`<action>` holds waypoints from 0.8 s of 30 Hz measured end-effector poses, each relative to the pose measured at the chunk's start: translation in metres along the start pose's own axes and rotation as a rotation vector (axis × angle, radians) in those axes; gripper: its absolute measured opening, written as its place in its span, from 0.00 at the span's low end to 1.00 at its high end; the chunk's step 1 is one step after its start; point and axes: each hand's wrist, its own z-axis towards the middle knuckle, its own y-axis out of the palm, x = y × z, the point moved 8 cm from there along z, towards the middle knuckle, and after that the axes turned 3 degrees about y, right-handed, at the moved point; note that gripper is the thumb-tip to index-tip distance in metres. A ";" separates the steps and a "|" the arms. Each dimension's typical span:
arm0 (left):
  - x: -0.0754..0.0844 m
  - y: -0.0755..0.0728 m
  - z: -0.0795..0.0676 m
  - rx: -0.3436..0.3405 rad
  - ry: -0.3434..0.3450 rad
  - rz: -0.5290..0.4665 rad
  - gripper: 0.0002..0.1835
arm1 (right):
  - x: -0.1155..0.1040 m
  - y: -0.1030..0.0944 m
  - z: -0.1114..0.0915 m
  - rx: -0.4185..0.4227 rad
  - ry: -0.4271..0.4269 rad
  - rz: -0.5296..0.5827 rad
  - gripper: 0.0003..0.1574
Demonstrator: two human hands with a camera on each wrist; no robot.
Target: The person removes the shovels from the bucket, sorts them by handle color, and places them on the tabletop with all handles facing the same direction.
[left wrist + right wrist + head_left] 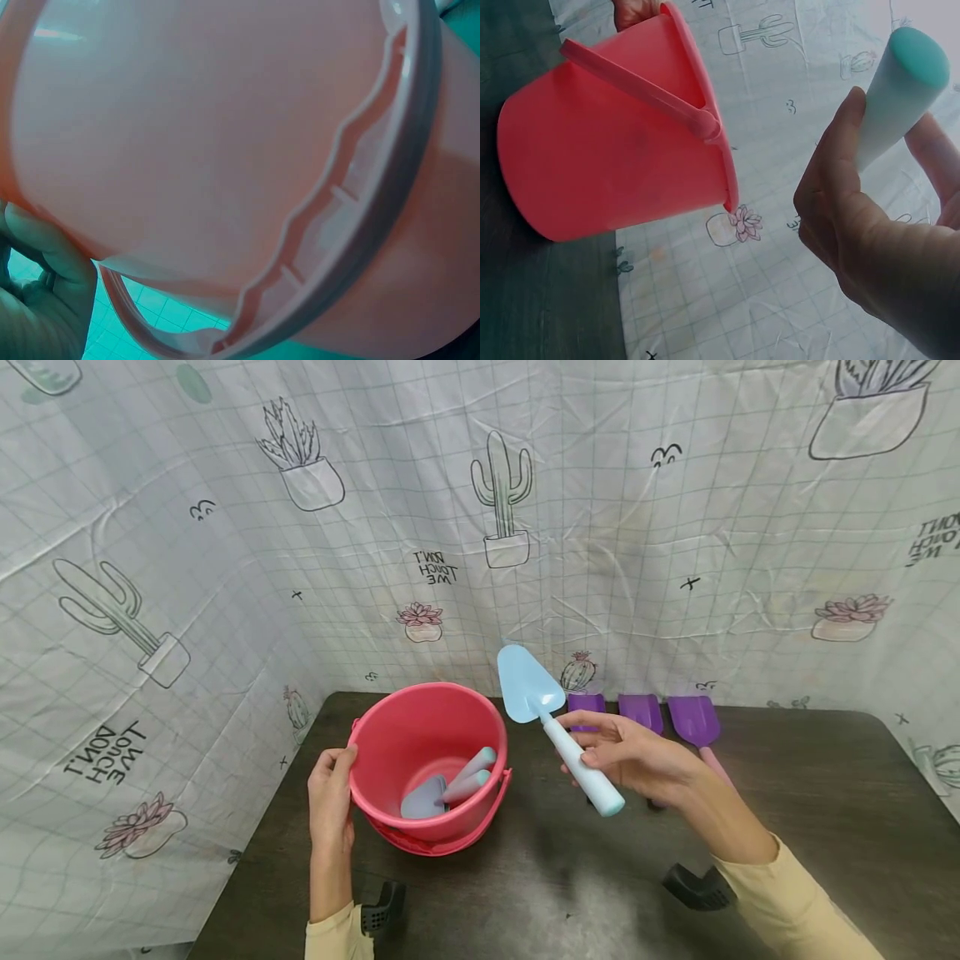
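My left hand (330, 797) grips the rim of a pink-red bucket (420, 718) at its left side, thumb over the edge. The bucket's handle (360, 217) hangs down along its front. Inside lie pale trowels (426, 799), two of their mint-tipped handles leaning on the right inner wall. Right of the bucket, my right hand (637, 752) pinches a light blue trowel (528, 681) by its whitish handle, blade pointing up and left. In the right wrist view, the handle's mint end (921, 58) sticks out from between thumb and fingers.
Purple shovels (693, 718) lie in a row at the back of the dark table (817, 793), partly hidden behind my right hand and forearm. One shows a pink handle (716, 764). A curtain (600, 527) with cactus drawings stands around the table's back and sides.
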 end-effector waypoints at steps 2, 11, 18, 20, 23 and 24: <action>0.001 0.000 0.000 0.000 0.006 0.004 0.14 | 0.003 0.000 -0.003 -0.013 -0.005 0.002 0.26; 0.002 0.000 0.000 0.010 0.026 0.028 0.14 | 0.016 -0.006 -0.012 -0.013 -0.021 0.009 0.26; 0.001 0.000 -0.001 0.005 0.010 0.031 0.15 | 0.024 -0.014 -0.019 0.019 -0.018 0.002 0.26; 0.001 0.000 -0.001 0.008 0.011 0.032 0.14 | 0.026 -0.017 -0.021 0.031 -0.022 -0.003 0.25; 0.002 -0.001 -0.001 0.011 0.012 0.032 0.14 | 0.028 -0.020 -0.024 0.046 -0.022 -0.023 0.26; 0.002 -0.001 -0.001 0.013 0.012 0.031 0.14 | 0.029 -0.021 -0.025 0.050 -0.021 -0.030 0.26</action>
